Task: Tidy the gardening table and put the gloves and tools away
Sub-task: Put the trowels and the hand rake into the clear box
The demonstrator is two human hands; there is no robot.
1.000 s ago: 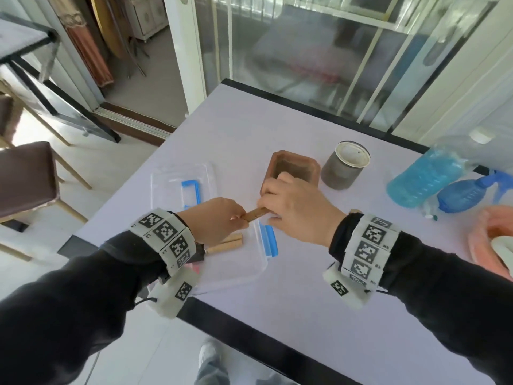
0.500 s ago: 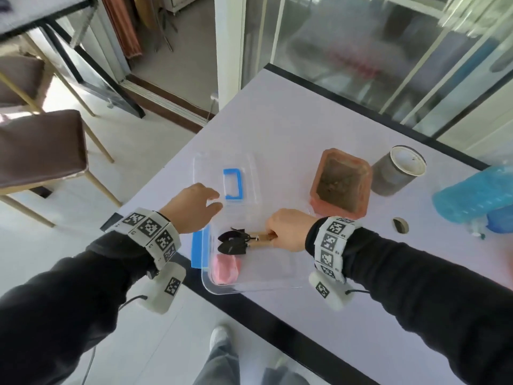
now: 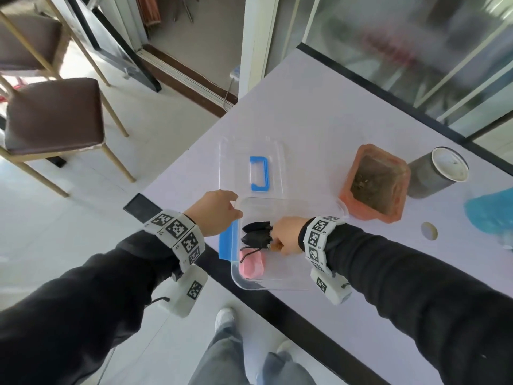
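**Tools held inside the clear box**

In the head view, the tools (image 3: 256, 234), black-bladed, are gripped by their wooden handles in the curled right grip (image 3: 286, 234), inside the clear box (image 3: 277, 286) at the near edge of the counter (image 3: 305, 107). A pink glove (image 3: 251, 263) is seen lying in the box, just beneath the blades. The left grip (image 3: 215, 211) is laid against the box's left rim, fingers relaxed and spread, holding nothing. The lid (image 3: 244, 151) lies just beyond the box; a terracotta pot (image 3: 374, 182) and a grey cup (image 3: 435, 173) stand to the right.
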